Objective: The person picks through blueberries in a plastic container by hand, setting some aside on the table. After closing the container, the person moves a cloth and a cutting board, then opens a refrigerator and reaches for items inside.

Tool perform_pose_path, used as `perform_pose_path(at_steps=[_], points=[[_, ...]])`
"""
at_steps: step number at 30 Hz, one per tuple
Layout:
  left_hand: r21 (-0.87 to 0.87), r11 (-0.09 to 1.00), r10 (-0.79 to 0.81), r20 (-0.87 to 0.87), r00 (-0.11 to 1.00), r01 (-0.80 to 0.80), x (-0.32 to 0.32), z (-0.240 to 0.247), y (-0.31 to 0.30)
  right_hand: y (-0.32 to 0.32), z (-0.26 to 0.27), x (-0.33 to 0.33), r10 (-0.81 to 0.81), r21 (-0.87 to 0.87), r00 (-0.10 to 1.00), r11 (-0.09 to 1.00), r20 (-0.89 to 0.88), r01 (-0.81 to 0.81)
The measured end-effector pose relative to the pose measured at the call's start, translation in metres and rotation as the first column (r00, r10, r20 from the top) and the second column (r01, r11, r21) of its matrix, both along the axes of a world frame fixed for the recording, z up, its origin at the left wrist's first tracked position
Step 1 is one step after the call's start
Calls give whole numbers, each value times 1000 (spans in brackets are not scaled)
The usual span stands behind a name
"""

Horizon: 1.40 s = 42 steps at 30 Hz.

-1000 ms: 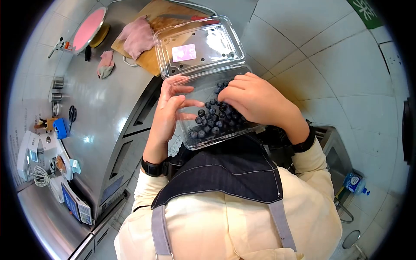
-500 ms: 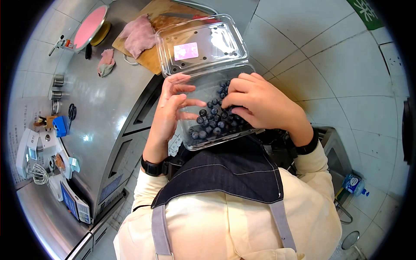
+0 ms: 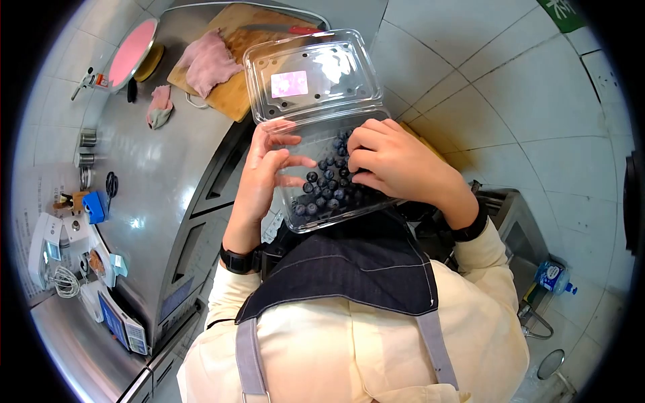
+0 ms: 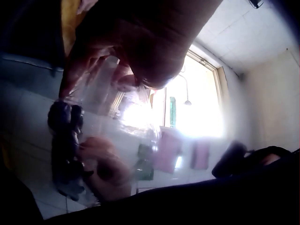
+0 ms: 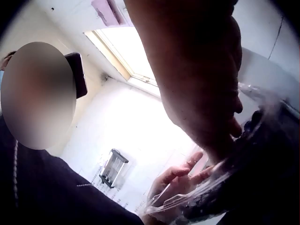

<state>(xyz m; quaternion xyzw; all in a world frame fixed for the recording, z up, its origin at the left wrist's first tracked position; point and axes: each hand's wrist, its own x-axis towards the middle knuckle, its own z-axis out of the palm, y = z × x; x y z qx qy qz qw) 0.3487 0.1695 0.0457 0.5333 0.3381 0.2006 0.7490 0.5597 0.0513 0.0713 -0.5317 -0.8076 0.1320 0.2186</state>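
Observation:
A hinged clear plastic box (image 3: 306,138) lies open in front of the apron, its lid (image 3: 336,64) folded back away from the body. Dark blueberries (image 3: 324,191) gather in its right and near part. At the left side, my left hand (image 3: 259,178) grips the box, fingers spread and bent. My right hand (image 3: 403,161) reaches over the right side with its fingers bent down among the berries; I cannot tell whether they pinch one. In the left wrist view, berries (image 4: 65,140) show beneath the left hand (image 4: 136,42). The right wrist view has the right hand (image 5: 201,93) dipping into the box.
A steel counter (image 3: 154,188) runs along the left, with a cutting board (image 3: 235,101), knife (image 3: 289,29), pink cloth (image 3: 208,64), pink turntable (image 3: 134,54), scissors (image 3: 111,185) and a scale (image 3: 121,319) on it. A bottle (image 3: 552,277) lies at the lower right.
The right hand has shifted slightly among the blueberries, its thumb and fingers changing position. The left hand keeps its place on the box. The surroundings have shifted slightly in the head view.

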Motion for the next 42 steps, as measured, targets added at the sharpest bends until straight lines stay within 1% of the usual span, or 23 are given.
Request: perform_pose_path(at_steps=[1,3,5,8,10,12,14,15,17,18,20,22,26,29,30,32,33,34,36,37,39,40,42], points=[[1,1000,1,4,1000,-1,-1,0,1,-2,3,2,-2,2,1000,1000,0,2],[1,1000,6,5,1000,-6,-2,0,2,-13,16,10,-28,66,961,997,-276,48],[11,1000,28,25,999,-28,-3,2,3,-37,33,24,-130,5,914,990,-384,143],[17,999,46,25,999,-46,-5,3,6,-77,36,48,-210,-87,901,978,-379,191],[17,998,65,15,998,-65,-5,4,6,-93,23,52,-507,-282,815,855,-280,435],[20,997,76,6,997,-76,-2,5,7,-90,13,54,-551,-240,782,833,-290,498],[27,998,63,8,998,-64,2,5,7,-78,11,44,-498,44,809,843,-312,536],[28,998,47,6,999,-47,3,4,8,-62,21,35,-373,151,891,896,-259,419],[26,1000,-14,25,1000,14,8,4,10,-34,27,15,-158,101,962,978,-225,184],[31,999,-31,26,999,30,11,4,10,-21,21,5,-69,146,980,984,-188,97],[28,998,-59,27,998,58,13,6,10,-5,14,-6,57,-12,994,998,-91,-58],[26,998,-50,44,998,49,15,8,8,2,2,-11,77,-156,997,985,-14,-79],[39,999,-29,18,999,28,13,7,7,4,2,-12,90,-116,996,989,5,-88],[26,999,-27,45,999,26,8,6,9,-10,18,5,-3,-44,943,999,-332,-13],[25,1000,-16,42,999,15,6,7,10,-21,30,13,-35,-49,924,999,-381,18],[22,1000,3,37,999,-4,2,6,12,-52,44,32,-178,-190,891,976,-418,106],[30,999,17,41,999,-19,1,6,14,-66,48,43,-227,-283,897,952,-379,121],[38,999,30,46,998,-31,0,5,15,-78,46,49,-224,-286,898,951,-378,117],[30,999,40,49,998,-41,-1,4,16,-96,35,55,-435,-489,867,827,-243,278],[26,999,41,51,998,-42,-1,4,18,-99,25,57,-437,-490,866,826,-242,280],[25,999,34,55,998,-35,1,4,19,-101,9,58,-512,-306,848,836,-138,455],[30,999,26,55,998,-28,2,4,19,-98,9,56,-518,-304,844,834,-140,461],[37,999,5,53,999,-7,4,5,18,-82,15,42,-525,-94,797,847,-299,523]])
